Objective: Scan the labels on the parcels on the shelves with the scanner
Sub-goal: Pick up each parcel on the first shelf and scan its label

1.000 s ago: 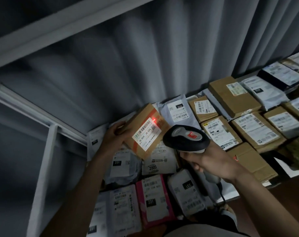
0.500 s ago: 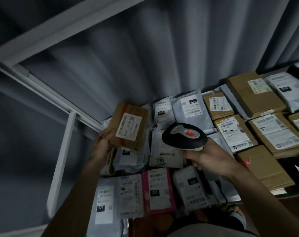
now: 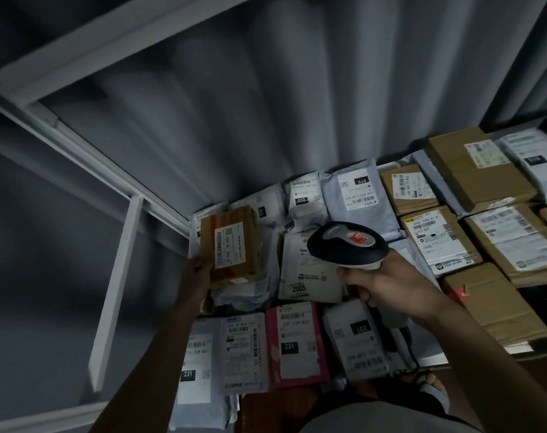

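A small brown cardboard parcel point(image 3: 231, 242) with a white barcode label and orange tape is held by my left hand point(image 3: 198, 268) at its lower left edge, over the grey bags at the shelf's left end. My right hand point(image 3: 387, 284) grips the handle of a black and grey handheld scanner point(image 3: 347, 243), whose head points toward the parcels. No red scan light shows on any label. The scanner sits to the right of the held parcel, apart from it.
Several labelled parcels cover the shelf point(image 3: 431, 359): grey bags, a pink bag point(image 3: 294, 342), a "2005" parcel point(image 3: 306, 270), brown boxes point(image 3: 475, 167) at right. A white shelf frame post point(image 3: 116, 292) stands left, a grey curtain point(image 3: 266, 104) behind. A foot in a sandal point(image 3: 431, 385) shows below.
My left hand has carried the brown parcel left and down toward the shelf's left end, turning it upright. The red scan light on its label has gone. The scanner hand stays nearly still.
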